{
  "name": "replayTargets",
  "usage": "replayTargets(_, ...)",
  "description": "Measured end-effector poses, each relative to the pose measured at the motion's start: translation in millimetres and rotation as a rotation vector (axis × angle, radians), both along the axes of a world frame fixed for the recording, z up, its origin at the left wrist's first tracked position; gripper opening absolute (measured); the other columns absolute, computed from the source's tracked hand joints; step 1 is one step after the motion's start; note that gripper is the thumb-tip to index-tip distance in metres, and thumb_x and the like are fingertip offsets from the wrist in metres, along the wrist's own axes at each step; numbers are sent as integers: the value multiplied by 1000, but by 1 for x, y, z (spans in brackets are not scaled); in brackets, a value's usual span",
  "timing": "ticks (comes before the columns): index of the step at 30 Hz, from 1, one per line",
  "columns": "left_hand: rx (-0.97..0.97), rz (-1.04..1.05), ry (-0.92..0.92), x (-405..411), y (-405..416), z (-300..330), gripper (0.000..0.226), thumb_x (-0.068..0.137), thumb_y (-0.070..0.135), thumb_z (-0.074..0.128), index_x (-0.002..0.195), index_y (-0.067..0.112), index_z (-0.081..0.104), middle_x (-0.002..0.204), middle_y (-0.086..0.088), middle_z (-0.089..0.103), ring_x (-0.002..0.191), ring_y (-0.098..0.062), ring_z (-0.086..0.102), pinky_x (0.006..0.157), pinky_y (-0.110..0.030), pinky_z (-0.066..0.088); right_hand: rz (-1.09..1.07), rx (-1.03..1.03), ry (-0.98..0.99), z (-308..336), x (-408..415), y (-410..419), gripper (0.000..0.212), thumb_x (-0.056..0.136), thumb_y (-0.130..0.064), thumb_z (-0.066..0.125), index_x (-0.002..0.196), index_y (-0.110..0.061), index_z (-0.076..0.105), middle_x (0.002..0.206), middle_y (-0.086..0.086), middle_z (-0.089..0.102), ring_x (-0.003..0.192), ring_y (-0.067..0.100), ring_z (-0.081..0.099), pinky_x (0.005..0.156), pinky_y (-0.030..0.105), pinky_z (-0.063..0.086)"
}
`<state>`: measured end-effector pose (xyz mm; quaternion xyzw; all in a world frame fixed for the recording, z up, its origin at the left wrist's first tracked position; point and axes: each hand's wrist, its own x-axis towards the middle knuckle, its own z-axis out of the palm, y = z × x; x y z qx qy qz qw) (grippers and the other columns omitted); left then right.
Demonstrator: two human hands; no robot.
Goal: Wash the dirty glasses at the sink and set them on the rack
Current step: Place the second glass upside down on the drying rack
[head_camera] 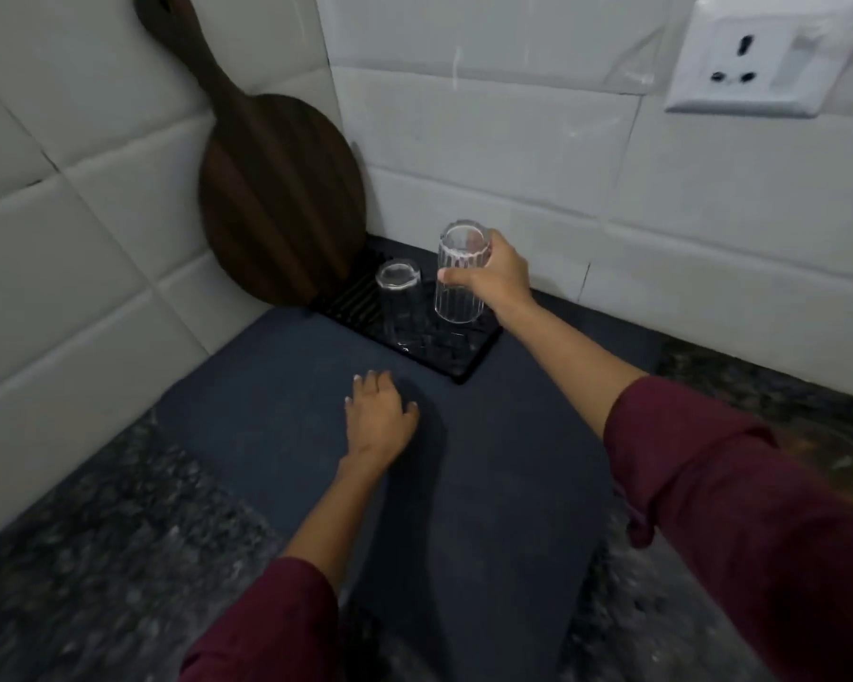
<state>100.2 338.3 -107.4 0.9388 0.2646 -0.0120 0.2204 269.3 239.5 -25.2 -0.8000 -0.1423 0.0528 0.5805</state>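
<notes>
**Second glass going down on the rack**

Head view looks down into a tiled corner where a dark speckled counter (94, 558) carries a large dark mat (488, 484). A round wooden board (277, 199) leans in the corner, its lower edge at the back of the black drying rack (464, 359), which lies on the far end of the mat. A wall socket (759, 61) sits high on the right.

On the rack, a small clear glass (399, 297) already stands upside down. Just beside it, to its right, the right hand (493, 278) holds a taller ribbed glass (460, 273), also inverted; the grip is closed around its middle, thumb in front and fingers behind. Whether the rim touches the rack yet cannot be told. The left hand (380, 415) rests palm-down on the mat, holding nothing, fingers loosely spread.

The step in hand looks to be setting this glass down. Done well, it would mean lowering it straight, keeping the rim level so it lands flat on the ridges, leaving a gap from the small glass so they do not clink, and releasing only once it stands steady.
</notes>
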Motion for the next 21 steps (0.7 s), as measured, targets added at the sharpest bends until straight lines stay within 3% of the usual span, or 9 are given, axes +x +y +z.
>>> replayTargets(7,11,143,42,20,29,-18,74,96,33,47,149,-2,7,159,-22,4,147,-36,-5,117,-54,3,52,23,26,-17,53,45,73,62,-20,85,125,-14,48,117,2,61,96,15,56,75,20,42)
replayTargets(14,7,131,120,26,32,-32,72,96,37,43,149,1,12,158,-23,2,146,-39,-5,117,-56,1,149,-8,116,-40,71,60,70,66,-11,82,127,-15,48,120,5,61,108,22,58,95,34,47)
replayTargets(17,8,132,118,28,34,-33,71,95,37,45,149,1,14,158,-23,3,146,-39,-4,116,-57,1,172,-36,110,-43,72,63,67,70,-13,79,129,-16,46,119,5,61,107,20,57,89,31,47)
replayTargets(21,-22,126,130,26,33,-29,72,94,36,48,148,1,15,158,-23,4,146,-40,-3,116,-57,3,256,-64,204,-37,71,59,80,71,-2,74,138,-14,33,119,5,56,105,18,52,68,19,42)
